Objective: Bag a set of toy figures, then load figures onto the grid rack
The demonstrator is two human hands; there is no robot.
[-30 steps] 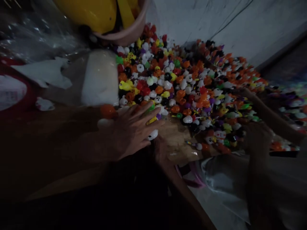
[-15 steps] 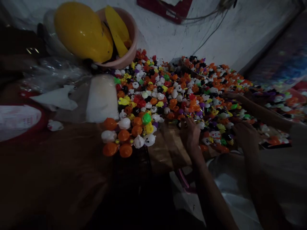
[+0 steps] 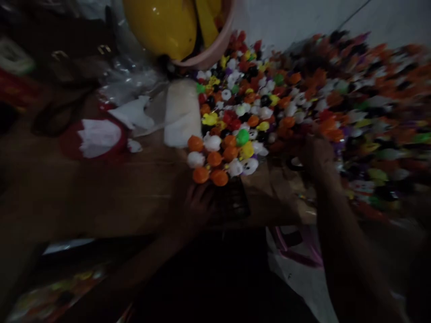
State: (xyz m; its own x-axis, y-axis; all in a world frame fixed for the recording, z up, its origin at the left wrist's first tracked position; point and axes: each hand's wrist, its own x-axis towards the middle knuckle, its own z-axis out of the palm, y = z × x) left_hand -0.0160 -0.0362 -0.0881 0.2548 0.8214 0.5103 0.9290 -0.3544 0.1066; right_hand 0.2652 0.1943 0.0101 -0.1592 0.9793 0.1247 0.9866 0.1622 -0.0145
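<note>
1. Left hand [image 3: 199, 199]: at black tray's [image 3: 232, 202] 9 o'clock; grip unclear.
2. Grouped toy figurines [image 3: 214, 159]: tray's 12 o'clock.
3. Right hand [image 3: 318, 150]: tray's 2 o'clock, at figurine heap [image 3: 253, 120]; blurred, grip unclear.

A big pile of toys [image 3: 264, 112] covers the right side of the table [image 3: 134, 193]. A tub [image 3: 215, 53] stands at its back left. A stack of bags [image 3: 183, 114] lies left of the pile. Rows of toys [image 3: 214, 158] sit in front, between the left hand [image 3: 198, 202] and the pile. The right hand [image 3: 318, 154] is right of the rows.
</note>
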